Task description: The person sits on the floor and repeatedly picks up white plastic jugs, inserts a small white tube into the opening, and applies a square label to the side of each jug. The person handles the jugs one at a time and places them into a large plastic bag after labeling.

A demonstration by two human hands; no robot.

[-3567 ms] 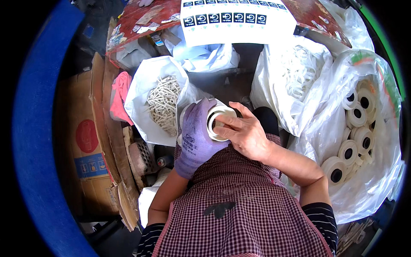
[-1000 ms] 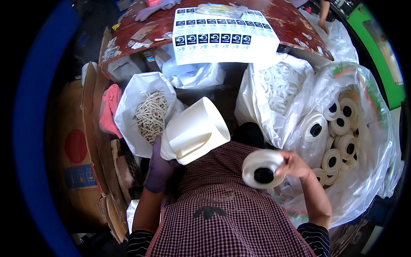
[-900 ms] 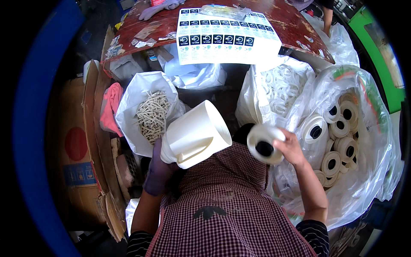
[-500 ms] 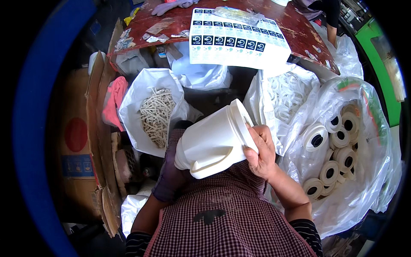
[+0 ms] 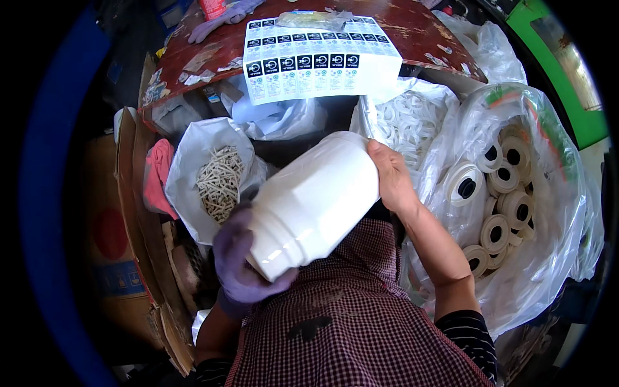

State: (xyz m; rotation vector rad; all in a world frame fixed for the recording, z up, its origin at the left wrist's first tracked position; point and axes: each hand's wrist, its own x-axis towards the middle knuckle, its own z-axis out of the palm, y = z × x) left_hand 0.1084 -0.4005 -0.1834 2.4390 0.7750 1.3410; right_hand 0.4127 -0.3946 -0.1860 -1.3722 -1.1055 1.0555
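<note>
A white plastic jug (image 5: 316, 193) lies tilted across my lap, held between both hands, with its narrower stepped end at the lower left. My left hand (image 5: 248, 264), in a purple glove, wraps round that stepped end. At the upper right end, my bare right hand (image 5: 394, 177) grips the edge, its thumb on the outer wall and some fingers hidden behind. The jug's handle is turned out of sight. Left of the jug stands a white bag (image 5: 184, 171) of small off-white rod-like parts (image 5: 220, 184).
Behind stands a worn red table (image 5: 425, 39) with a printed label sheet (image 5: 367, 71) and a purple glove (image 5: 222, 20). At right are a bag of white plastic rings (image 5: 412, 122) and a clear bag (image 5: 554, 258) of round lids (image 5: 495, 233). Cardboard (image 5: 138, 213) borders the left.
The jug has been rolled over, so its handle and open rim no longer show. My gloved left hand has come round its narrower end. The view has shifted slightly.
</note>
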